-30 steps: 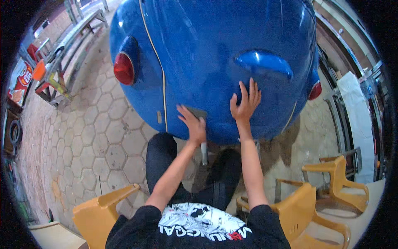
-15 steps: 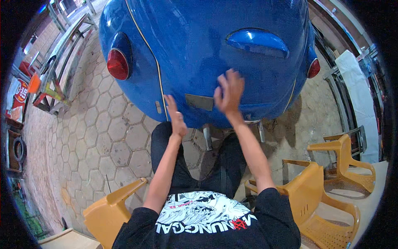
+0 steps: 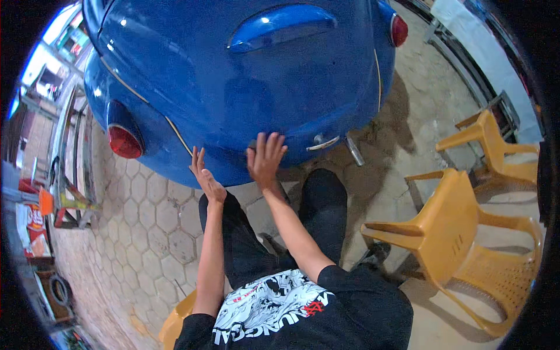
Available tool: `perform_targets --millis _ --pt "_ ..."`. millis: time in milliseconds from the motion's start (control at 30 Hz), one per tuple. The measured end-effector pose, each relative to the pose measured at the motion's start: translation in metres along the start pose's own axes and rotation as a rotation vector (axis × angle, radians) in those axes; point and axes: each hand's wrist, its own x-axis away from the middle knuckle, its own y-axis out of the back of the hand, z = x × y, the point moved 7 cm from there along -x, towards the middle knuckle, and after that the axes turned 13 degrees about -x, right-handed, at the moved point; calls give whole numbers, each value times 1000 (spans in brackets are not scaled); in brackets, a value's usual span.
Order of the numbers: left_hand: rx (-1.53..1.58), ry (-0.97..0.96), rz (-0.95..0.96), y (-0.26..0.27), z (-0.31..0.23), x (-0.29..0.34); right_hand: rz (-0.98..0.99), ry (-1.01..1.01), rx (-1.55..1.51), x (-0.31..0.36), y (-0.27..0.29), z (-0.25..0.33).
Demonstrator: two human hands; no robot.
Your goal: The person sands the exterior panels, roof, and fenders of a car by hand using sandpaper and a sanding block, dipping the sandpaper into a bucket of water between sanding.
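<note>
Both hands have drawn closer together since half a second ago, and the view has swung so that the blue car now sits farther left and higher. Its rounded tail stands right before the person, just past the knees. The right hand, fingers slightly apart and grasping nothing, is up against the lower tail panel as I see it, though I cannot tell whether it touches the paint. The left hand is just beside it, lower, fingers spread and empty, near the end of the beige trim strip. Above them curves a raised blue housing, with a red left tail light and right tail light out at the sides. A tailpipe juts over the paving; yellow plastic chairs stand at right.
</note>
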Motion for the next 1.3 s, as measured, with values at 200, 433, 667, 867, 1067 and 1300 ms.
perform_targets --millis 200,433,667,867,1067,1300 --pt "33 12 -4 11 -13 -17 -126 -171 -115 -41 44 -42" --pt "51 -103 2 -17 -57 -31 -90 -348 -131 -35 45 -31" --pt "-49 -309 -15 -35 -109 -83 -44 -475 -79 -161 56 -69" --pt "0 -482 -15 -37 -149 -85 -141 -625 -67 -213 105 -175" --pt "-20 -502 -43 -34 -162 -113 76 -300 -80 -135 51 -55" --pt "-182 -755 -55 -50 -216 -182 -69 -236 -32 -258 75 -121"
